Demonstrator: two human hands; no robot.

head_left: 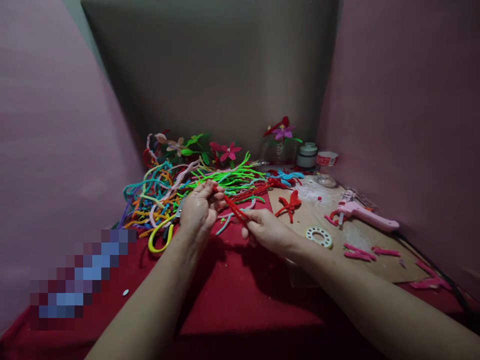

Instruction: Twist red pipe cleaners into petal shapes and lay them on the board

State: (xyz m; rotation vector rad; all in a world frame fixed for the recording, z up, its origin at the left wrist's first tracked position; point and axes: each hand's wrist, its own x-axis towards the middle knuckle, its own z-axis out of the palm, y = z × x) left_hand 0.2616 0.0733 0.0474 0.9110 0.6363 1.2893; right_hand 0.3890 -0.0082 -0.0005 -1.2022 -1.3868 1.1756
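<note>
My left hand (pixel 200 207) and my right hand (pixel 264 231) both pinch one red pipe cleaner (pixel 234 207), which runs slanted between them above the red cloth (pixel 232 295). The left hand grips its upper end, the right hand its lower end. Just behind the hands lies a big tangle of coloured pipe cleaners (pixel 187 185). A finished red pipe-cleaner shape (pixel 288 205) lies on the wooden board (pixel 375 260) to the right of my right hand.
Yellow-handled scissors (pixel 163 235) lie left of my left hand. A pink glue gun (pixel 365 214), a white tape ring (pixel 318 236) and pink scraps (pixel 360 253) rest on the board. Pipe-cleaner flowers (pixel 283 132), a jar (pixel 307 155) and tape (pixel 327 159) stand at the back wall.
</note>
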